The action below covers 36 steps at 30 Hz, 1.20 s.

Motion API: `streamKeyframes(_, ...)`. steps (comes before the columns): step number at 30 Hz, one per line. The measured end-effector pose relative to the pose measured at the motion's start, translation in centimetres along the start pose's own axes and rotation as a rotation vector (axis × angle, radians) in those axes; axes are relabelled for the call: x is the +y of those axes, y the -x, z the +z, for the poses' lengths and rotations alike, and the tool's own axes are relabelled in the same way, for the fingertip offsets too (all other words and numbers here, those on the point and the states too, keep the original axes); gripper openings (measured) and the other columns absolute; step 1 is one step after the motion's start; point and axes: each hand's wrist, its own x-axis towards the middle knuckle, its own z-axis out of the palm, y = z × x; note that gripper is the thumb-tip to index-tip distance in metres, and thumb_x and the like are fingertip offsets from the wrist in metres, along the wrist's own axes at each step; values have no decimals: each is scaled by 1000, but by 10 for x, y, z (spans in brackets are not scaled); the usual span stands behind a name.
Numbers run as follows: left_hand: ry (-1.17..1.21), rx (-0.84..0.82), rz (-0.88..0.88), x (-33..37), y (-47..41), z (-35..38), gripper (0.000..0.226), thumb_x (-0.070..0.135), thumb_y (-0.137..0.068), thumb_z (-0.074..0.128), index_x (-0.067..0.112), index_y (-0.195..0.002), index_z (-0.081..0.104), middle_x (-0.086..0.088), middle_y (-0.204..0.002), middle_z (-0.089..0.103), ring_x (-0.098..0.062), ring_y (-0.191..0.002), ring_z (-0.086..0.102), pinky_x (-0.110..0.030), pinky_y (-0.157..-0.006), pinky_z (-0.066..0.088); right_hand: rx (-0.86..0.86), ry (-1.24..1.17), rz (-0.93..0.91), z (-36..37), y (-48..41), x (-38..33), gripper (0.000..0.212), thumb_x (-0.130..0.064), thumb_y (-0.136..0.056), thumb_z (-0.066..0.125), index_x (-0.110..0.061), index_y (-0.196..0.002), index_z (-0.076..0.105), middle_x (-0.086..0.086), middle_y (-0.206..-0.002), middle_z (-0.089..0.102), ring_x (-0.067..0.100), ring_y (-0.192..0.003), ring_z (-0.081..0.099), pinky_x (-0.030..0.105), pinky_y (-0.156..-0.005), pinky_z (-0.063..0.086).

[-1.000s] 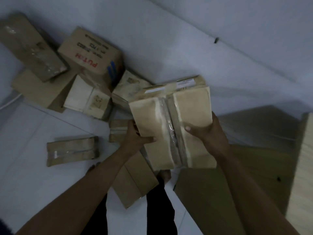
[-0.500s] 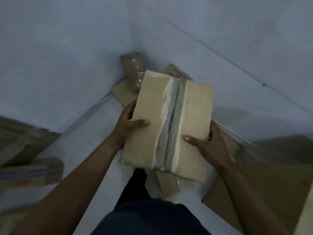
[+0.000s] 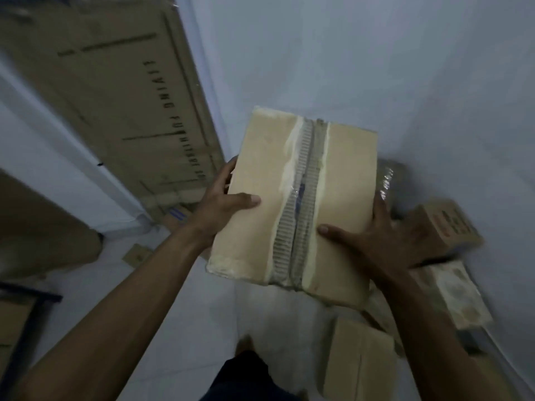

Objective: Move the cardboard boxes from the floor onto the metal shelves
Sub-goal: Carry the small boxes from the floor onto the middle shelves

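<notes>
At far left a dark metal frame (image 3: 34, 296), probably the shelving, edges into view. Your left hand (image 3: 223, 204) grips the taped cardboard box (image 3: 278, 204) by its left side, thumb on top, and your right hand (image 3: 376, 241) clamps its right side, holding it clear of the floor (image 3: 173, 328). You're mid-carry: next, turn toward the shelving and set it down flat.

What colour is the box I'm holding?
The box is tan, with a paler torn strip down its middle; the head view shows it.
</notes>
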Motion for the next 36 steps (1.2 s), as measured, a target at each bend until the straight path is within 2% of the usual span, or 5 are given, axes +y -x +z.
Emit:
streamKeyframes(3,25,147,70,28,31,-55,78,3,-69,69,19,-141,47,-1,-117,69,-19,-99,70,-34,-72,58,-110,-8,-92,51,-13,-46,123,-67,-46,89,-41,-150,29,-14,-143,48,11,-123,51,37,-98,45)
streamKeyframes(6,45,259,153,55,62,-116,77,2,-68,64,15,-141,45,-5,-118,67,-20,-98,69,-33,-75,58,-228,-43,-193,115,-26,-93,119,-66,-47,86,-45,-149,27,-17,-139,48,14,-120,53,48,-99,49)
streamKeyframes(16,15,699,398,124,214,-341,81,5,-66,66,23,-143,47,-6,-131,64,-26,-106,66,-31,-72,56,-608,-295,-498,374,-16,-259,100,-57,-52,93,-48,-137,43,-27,-125,60,-5,-108,60,30,-86,53)
streamKeyframes(26,-84,1154,538,162,371,-446,82,16,-61,70,26,-141,50,-9,-130,63,-30,-106,65,-35,-74,57,-1083,-469,-670,571,53,-391,97,-63,-47,92,-59,-131,42,-39,-120,57,-13,-105,59,23,-82,51)
streamKeyframes(36,-168,1550,659,202,446,-486,73,9,-70,55,15,-143,46,-25,-142,49,-39,-107,60,-45,-76,55,-1575,-751,-621,700,115,-490,91,-41,-57,90,-29,-139,53,-6,-118,72,14,-103,71,28,-72,60)
